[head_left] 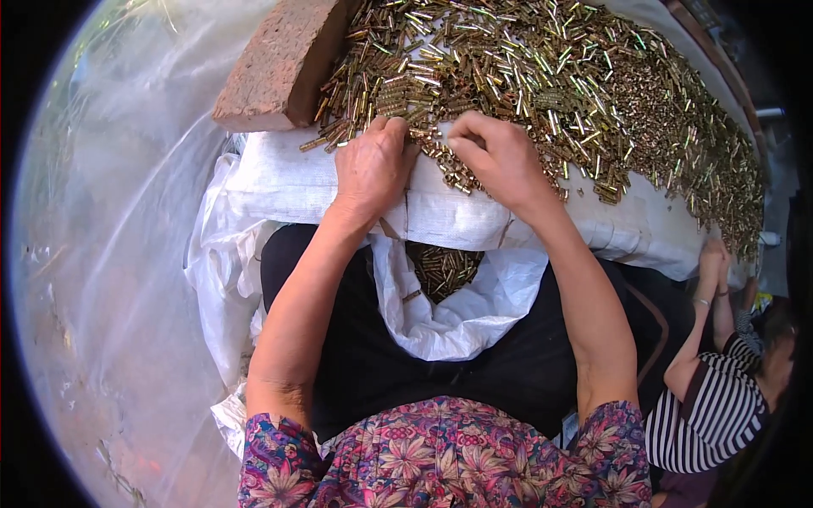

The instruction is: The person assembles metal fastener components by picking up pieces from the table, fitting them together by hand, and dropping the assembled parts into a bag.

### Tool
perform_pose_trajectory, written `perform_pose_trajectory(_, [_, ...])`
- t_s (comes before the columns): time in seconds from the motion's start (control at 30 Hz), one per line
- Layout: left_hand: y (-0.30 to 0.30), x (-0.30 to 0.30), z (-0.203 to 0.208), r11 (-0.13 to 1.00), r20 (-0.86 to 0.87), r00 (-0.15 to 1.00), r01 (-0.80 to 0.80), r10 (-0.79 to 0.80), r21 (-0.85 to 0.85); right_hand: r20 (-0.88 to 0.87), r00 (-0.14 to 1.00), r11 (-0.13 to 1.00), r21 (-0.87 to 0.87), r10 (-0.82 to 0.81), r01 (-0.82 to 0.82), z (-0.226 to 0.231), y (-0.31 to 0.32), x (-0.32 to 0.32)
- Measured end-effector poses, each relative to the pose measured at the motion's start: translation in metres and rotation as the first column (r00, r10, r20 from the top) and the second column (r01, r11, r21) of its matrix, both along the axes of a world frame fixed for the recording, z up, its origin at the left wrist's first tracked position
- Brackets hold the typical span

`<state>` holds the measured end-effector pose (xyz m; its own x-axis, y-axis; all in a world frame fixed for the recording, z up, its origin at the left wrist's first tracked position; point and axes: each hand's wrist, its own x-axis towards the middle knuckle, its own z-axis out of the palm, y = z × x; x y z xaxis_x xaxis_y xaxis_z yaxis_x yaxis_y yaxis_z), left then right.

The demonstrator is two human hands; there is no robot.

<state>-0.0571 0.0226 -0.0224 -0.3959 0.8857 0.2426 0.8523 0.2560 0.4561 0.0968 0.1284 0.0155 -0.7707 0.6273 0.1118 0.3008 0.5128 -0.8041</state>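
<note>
Brass-coloured metal tubes (pixel 550 80), in the head view, lie heaped across the far side of a table covered in white woven sheeting (pixel 292 182), with shorter pieces massed toward the right. A brick (pixel 275 68) lies at the heap's left edge. More tubes fill the mouth of a white plastic bag (pixel 457 339) at the person's lap, just below the table's near edge. At the far right, a co-worker in a striped top (pixel 716 415) reaches to the same table.

The step in hand appears to be picking over pieces at the heap's near edge; the next move seems to call for light, precise fingertip work. The left hand (pixel 370 169) is closed narrowly, knuckles up, beside the tubes. The right hand (pixel 501 161) is curled, thumb near the bent fingers. Whether either pinches a tube, I cannot tell.
</note>
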Motion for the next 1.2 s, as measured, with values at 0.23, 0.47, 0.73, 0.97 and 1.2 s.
perform_pose_trajectory(0.23, [0.001,-0.003,0.000,1.000,0.024,0.999,0.028,-0.028,0.012,0.107,0.993,0.892,0.441,0.056,-0.098,-0.027,0.020,-0.040])
perform_pose_trajectory(0.47, [0.000,-0.001,0.001,0.999,0.039,0.999,0.004,-0.003,-0.034,0.231,0.973,0.874,0.469,0.020,-0.129,-0.023,0.021,-0.041])
perform_pose_trajectory(0.73, [0.002,0.000,0.003,0.997,0.017,0.998,0.067,-0.067,0.028,0.311,0.948,0.883,0.423,0.070,-0.204,-0.022,0.028,-0.044])
perform_pose_trajectory(0.97, [-0.007,-0.004,0.007,0.996,0.045,0.995,0.087,-0.087,0.003,0.173,0.983,0.923,0.363,0.065,-0.125,-0.022,0.020,-0.031])
perform_pose_trajectory(1.2, [-0.002,-0.009,0.009,0.988,0.094,0.984,0.154,-0.153,-0.005,0.138,0.985,0.993,0.069,-0.100,0.091,-0.006,0.007,-0.003])
